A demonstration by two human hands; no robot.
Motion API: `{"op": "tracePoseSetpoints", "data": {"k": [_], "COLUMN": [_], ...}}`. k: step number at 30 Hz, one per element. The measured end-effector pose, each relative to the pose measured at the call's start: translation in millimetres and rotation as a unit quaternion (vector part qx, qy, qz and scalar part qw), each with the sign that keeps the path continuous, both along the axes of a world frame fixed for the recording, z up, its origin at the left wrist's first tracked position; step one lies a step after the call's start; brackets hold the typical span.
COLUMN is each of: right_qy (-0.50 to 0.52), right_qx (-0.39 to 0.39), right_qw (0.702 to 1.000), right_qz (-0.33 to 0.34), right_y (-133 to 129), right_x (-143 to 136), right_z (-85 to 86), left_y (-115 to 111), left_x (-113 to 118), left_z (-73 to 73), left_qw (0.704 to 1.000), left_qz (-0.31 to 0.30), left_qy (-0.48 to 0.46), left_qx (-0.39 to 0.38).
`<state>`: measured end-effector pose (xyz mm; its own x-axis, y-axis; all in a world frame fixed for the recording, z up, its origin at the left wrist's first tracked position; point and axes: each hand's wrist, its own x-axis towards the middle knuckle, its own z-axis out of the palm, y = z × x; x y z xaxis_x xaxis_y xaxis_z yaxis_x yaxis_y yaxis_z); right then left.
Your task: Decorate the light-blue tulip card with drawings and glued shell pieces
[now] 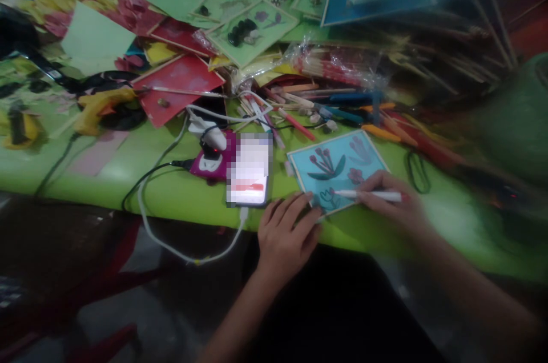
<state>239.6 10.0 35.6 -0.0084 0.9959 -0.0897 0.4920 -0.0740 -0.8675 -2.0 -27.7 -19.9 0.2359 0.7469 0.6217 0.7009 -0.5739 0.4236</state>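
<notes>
A blue card with a pale border lies on the green table in front of me. Flowers with dark leaves show on it, plus an outlined flower at its lower left. My right hand grips a white marker with a red end, its tip at the outlined flower. Against the card's lower left edge rests my left hand, fingers stretched out and holding nothing. Just left of the card is a lit phone, its screen blurred out, with a white cable plugged in.
A purple power strip with a white charger stands beside the phone. Yellow glue guns lie at the left. Behind are a red card, a green card and scattered pens. A black loop lies right of the card.
</notes>
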Motion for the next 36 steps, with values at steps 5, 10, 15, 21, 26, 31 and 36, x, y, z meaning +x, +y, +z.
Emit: {"op": "tracePoseSetpoints", "data": {"k": [5,10,15,21,26,31,36], "right_qy": [-0.004,-0.003,0.000,0.001,0.011,0.020,0.012], "right_qx": [0.007,-0.009,-0.001,0.002,0.008,-0.008,-0.009], "right_qw": [1.000,1.000,1.000,1.000,1.000,0.999,1.000], "right_qz": [0.006,0.024,0.007,0.023,0.024,0.036,0.019], "right_y": [-0.1,-0.5,-0.3,-0.3,-0.4,-1.4,-2.2], "right_x": [-0.5,-0.4,-1.4,-1.0,-1.4,-2.0,-1.6], "right_z": [0.5,1.4,0.8,0.1,-0.3,3.0,3.6], "left_y": [-0.5,-0.2,0.0,0.1,-0.5,-0.2,-0.2], "left_x": [-0.3,-0.2,-0.2,-0.2,-0.5,-0.4,-0.7], "left_z": [0.0,-0.5,-0.4,-0.3,-0.8,-1.3,-1.4], "left_qw": [1.000,1.000,1.000,1.000,1.000,1.000,1.000], "left_qz": [0.000,0.003,0.003,0.002,0.001,0.002,-0.002], "left_qy": [0.005,0.003,0.002,0.002,0.004,0.003,0.003], "left_qx": [0.000,0.003,0.007,0.002,0.001,-0.001,-0.004]}}
